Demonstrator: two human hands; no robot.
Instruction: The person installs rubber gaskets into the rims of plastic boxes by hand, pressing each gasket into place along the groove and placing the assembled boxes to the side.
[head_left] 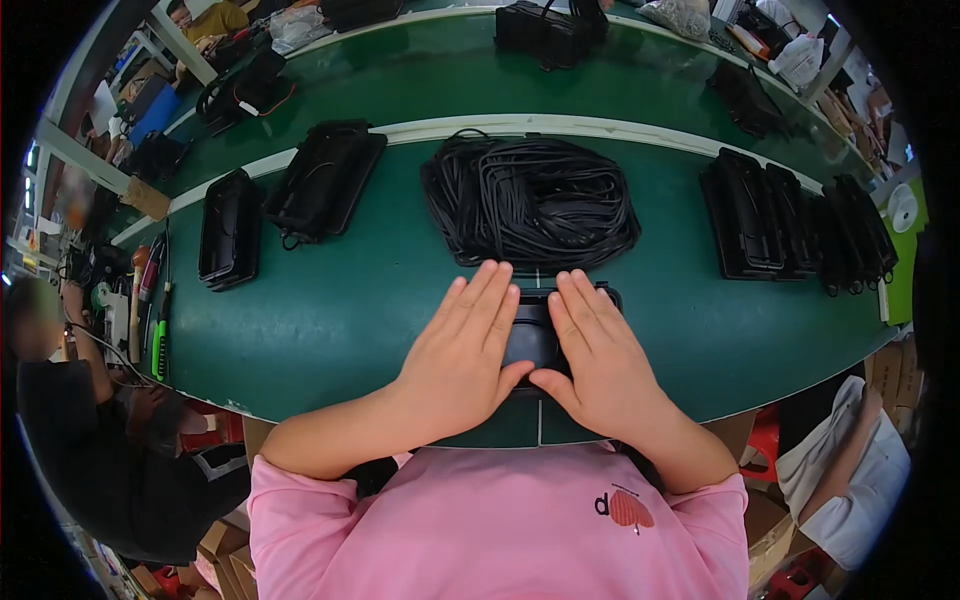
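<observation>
A black plastic case [533,338] lies on the green table in front of me, partly covered by both hands. My left hand [468,335] rests flat over its left side, fingers stretched out and pointing away from me. Over the right side lies my right hand [595,345], also flat with its fingers extended. The two thumbs nearly meet at the case's near part. Just beyond the fingertips sits a large bundle of coiled black cable [530,200].
Open black cases [325,185] stand at the back left, with another black case [230,230] beside them. Several black cases [745,215] line the right. Hand tools, including a green-handled one [160,345], lie at the left edge. People sit on both sides.
</observation>
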